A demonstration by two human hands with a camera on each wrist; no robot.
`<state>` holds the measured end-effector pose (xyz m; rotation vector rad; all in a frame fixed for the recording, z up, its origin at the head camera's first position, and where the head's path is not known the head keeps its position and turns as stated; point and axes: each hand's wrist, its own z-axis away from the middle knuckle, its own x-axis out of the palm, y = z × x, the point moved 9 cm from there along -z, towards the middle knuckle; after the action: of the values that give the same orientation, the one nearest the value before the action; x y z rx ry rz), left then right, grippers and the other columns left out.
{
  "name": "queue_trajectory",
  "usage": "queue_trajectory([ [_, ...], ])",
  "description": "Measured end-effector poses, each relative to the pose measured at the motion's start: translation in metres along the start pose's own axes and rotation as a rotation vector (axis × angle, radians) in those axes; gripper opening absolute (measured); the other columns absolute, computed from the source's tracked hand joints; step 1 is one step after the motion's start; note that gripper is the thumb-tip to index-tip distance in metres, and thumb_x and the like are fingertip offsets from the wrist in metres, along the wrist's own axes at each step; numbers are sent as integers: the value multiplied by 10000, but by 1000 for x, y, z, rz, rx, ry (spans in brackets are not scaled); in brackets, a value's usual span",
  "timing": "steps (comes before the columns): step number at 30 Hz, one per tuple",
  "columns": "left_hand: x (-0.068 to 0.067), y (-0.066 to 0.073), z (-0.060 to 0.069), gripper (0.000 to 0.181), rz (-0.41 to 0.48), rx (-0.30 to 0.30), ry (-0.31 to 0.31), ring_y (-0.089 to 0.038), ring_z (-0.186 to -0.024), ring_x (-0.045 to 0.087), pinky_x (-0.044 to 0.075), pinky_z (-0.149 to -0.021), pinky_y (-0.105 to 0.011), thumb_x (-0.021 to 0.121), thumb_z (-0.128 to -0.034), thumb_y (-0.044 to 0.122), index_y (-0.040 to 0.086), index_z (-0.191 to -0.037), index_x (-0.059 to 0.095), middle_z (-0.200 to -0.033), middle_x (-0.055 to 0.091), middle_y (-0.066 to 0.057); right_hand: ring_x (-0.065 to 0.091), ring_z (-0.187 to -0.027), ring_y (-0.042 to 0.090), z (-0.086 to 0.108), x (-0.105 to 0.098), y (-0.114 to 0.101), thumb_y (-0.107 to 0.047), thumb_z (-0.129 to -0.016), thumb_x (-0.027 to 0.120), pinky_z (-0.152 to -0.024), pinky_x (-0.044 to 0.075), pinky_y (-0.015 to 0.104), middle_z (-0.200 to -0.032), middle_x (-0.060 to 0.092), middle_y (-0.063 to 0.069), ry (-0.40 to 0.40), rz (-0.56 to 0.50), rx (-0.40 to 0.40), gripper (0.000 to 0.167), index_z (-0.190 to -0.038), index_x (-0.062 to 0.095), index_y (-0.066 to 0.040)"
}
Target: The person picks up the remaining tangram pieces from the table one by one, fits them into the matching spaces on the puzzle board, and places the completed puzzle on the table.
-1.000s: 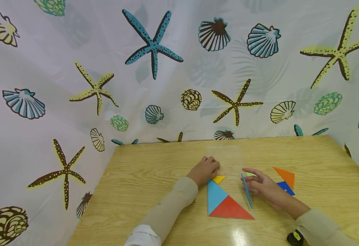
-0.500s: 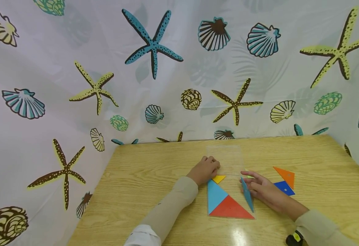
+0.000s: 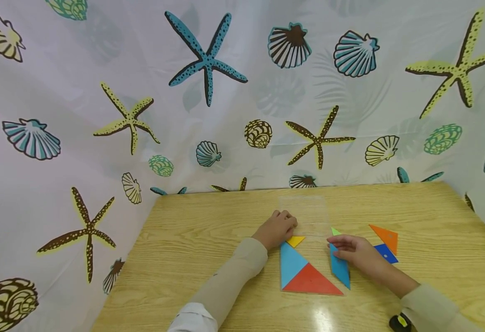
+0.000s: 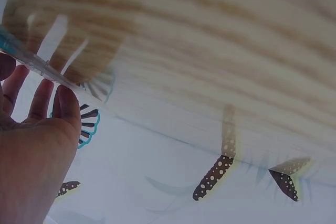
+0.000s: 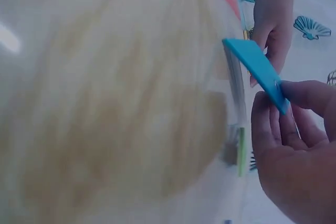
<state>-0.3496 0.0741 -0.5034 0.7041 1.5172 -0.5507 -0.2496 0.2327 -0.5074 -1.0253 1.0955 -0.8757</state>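
My right hand (image 3: pixel 360 256) pinches a light blue parallelogram tangram piece (image 3: pixel 340 267) between thumb and fingers, tilted above the right side of a clear plastic tray (image 3: pixel 309 216). The right wrist view shows the blue piece (image 5: pixel 256 69) from its edge, with the thumb on one face. At the tray's left side, my left hand (image 3: pixel 276 229) holds the edge with bent fingers, as the left wrist view also shows. A light blue triangle (image 3: pixel 292 265) and a red triangle (image 3: pixel 312 280) lie together in the tray's near part. Beside the left fingers lies a yellow triangle (image 3: pixel 295 241), partly covered.
Right of the tray, an orange triangle (image 3: pixel 388 238) and a dark blue piece (image 3: pixel 386 253) lie on the wooden table (image 3: pixel 201 230). A light green piece (image 3: pixel 335 231) peeks out behind my right hand. Below the right sleeve sits a small black object (image 3: pixel 400 322). A shell-patterned curtain (image 3: pixel 226 129) surrounds the table.
The held blue piece has turned from nearly edge-on to show more of its face, and shifted slightly toward me and right. More of the green piece shows than half a second ago. My left hand stays put.
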Motion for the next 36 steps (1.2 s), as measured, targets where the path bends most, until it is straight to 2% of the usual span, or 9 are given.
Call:
queue_trajectory([
  [4, 0, 0, 1, 184, -1, 0, -1, -143, -1013, 425, 387, -878, -202, 477, -962, 241, 234, -1113, 581, -1184, 507, 30, 554, -943, 240, 0, -1, -15, -146, -896, 611, -750, 487, 259, -1179, 578, 149, 24, 202, -126, 353, -1220, 568, -12],
  [10, 0, 1, 3, 183, -2, 3, 5, -142, -1001, 428, 388, -866, -199, 480, -960, 237, 229, -1108, 587, -1175, 514, 28, 554, -851, 156, 1, 0, -25, -89, -880, 622, -705, 492, 257, -1066, 604, 86, 37, 334, -185, 344, -1216, 577, -26],
  [16, 0, 0, 2, 183, -4, 5, 16, -148, -1006, 429, 389, -868, -197, 474, -962, 235, 230, -1107, 586, -1181, 510, 28, 574, -870, 184, 1, 0, -38, -116, -876, 632, -701, 501, 251, -993, 600, 58, 35, 328, -220, 319, -1170, 593, 1],
  [23, 3, 0, 0, 167, -9, 5, 17, -139, -1006, 424, 390, -862, -203, 458, -968, 243, 243, -1088, 574, -1189, 500, 37, 565, -854, 218, -2, 2, -31, -139, -882, 629, -687, 500, 247, -938, 590, 71, 9, 237, -123, 272, -1099, 598, 21],
  [28, 6, 0, -1, 162, -17, 9, 21, -140, -1003, 424, 393, -848, -208, 439, -974, 248, 245, -1073, 567, -1189, 496, 37, 562, -849, 206, -4, 1, -24, -143, -874, 640, -679, 493, 233, -926, 598, 49, 28, 271, -96, 252, -1071, 613, 12],
  [36, 0, 1, 1, 167, -14, 21, 33, -149, -995, 437, 398, -843, -206, 438, -974, 237, 233, -1071, 574, -1177, 506, 25, 566, -838, 202, -4, 4, -28, -114, -876, 632, -674, 493, 244, -914, 601, 32, 16, 341, -144, 218, -1065, 619, -5],
])
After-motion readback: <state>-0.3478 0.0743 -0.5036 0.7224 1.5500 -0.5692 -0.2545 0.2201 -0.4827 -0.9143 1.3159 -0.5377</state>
